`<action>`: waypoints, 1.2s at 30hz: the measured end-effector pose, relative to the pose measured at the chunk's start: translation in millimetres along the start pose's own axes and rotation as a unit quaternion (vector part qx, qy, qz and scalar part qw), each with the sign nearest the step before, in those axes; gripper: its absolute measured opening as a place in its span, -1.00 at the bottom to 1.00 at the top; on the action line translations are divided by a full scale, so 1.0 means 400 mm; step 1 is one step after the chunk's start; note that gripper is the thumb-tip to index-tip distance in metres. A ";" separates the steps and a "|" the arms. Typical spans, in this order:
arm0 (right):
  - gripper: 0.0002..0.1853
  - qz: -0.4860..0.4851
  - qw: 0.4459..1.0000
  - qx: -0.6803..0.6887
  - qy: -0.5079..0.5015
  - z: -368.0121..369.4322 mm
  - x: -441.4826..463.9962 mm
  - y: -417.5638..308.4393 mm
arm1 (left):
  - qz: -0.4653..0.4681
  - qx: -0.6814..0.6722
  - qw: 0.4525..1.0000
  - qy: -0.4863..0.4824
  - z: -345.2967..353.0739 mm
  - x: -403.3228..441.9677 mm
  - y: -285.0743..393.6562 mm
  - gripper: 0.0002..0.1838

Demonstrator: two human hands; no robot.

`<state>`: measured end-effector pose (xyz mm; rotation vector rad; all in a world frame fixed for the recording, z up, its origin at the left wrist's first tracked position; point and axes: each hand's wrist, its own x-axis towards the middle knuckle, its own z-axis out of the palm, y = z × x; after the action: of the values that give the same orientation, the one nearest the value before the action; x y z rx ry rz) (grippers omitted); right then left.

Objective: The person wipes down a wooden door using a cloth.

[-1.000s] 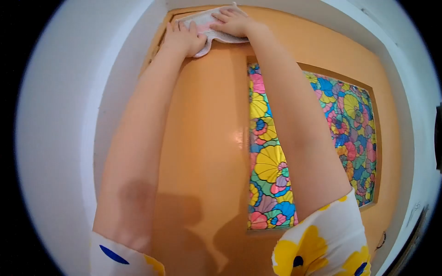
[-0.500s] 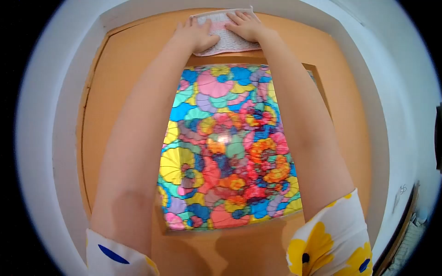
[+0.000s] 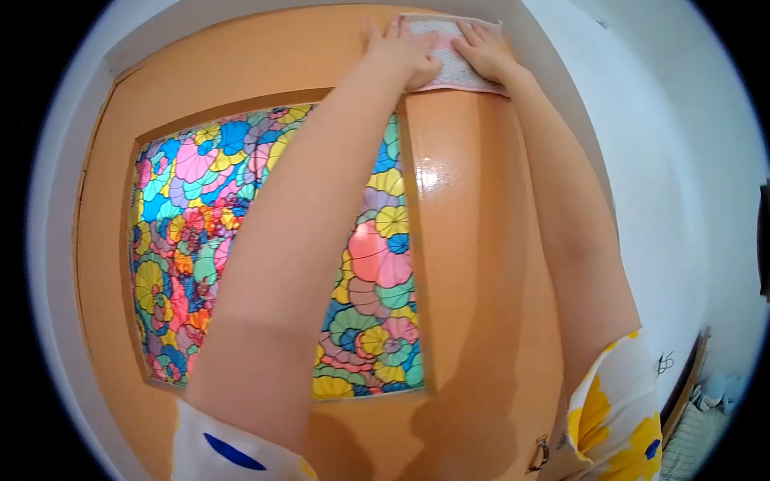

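Note:
A white cloth with a pink stripe and pink edging lies flat against the top of an orange-brown door. My left hand rests at the cloth's left edge, fingers spread, its thumb side on the fabric and its outer fingers on the door. On the right part of the cloth, my right hand presses with fingers stretched out. Neither hand is wrapped round the cloth. Below them, the door's colourful patterned glass panel is partly hidden by my left forearm.
A pale door frame runs round the door, with a white wall to the right. A metal door handle shows low on the right. Some striped fabric lies at the lower right.
Both hands and the cloth have moved right along the door's top, towards its right corner. The view has swung right too, so the glass panel now appears farther left.

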<state>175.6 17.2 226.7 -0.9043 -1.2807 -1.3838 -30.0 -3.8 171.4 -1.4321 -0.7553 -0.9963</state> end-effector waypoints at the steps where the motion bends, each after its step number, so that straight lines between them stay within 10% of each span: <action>1: -0.25 0.014 1.000 0.004 0.001 -0.007 -0.010 0.024 | -0.006 -0.003 1.000 0.003 0.002 0.011 0.027 -0.30; 10: -0.26 0.170 0.982 0.035 -0.072 -0.025 0.037 0.002 | -0.022 0.050 0.998 -0.039 -0.024 0.018 0.073 -0.24; 30: -0.34 0.043 0.996 0.074 -0.030 0.106 0.345 -0.982 | -0.131 0.117 0.984 -0.032 -0.136 -0.300 -0.818 -0.17; 36: -0.35 -0.016 0.995 0.098 -0.021 0.141 0.295 -0.977 | -0.171 0.176 0.966 -0.079 -0.099 -0.295 -0.791 -0.11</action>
<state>-235.0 26.6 258.3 -0.7856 -1.4407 -1.2448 -368.5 5.1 202.1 -1.0997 -1.2627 -0.9533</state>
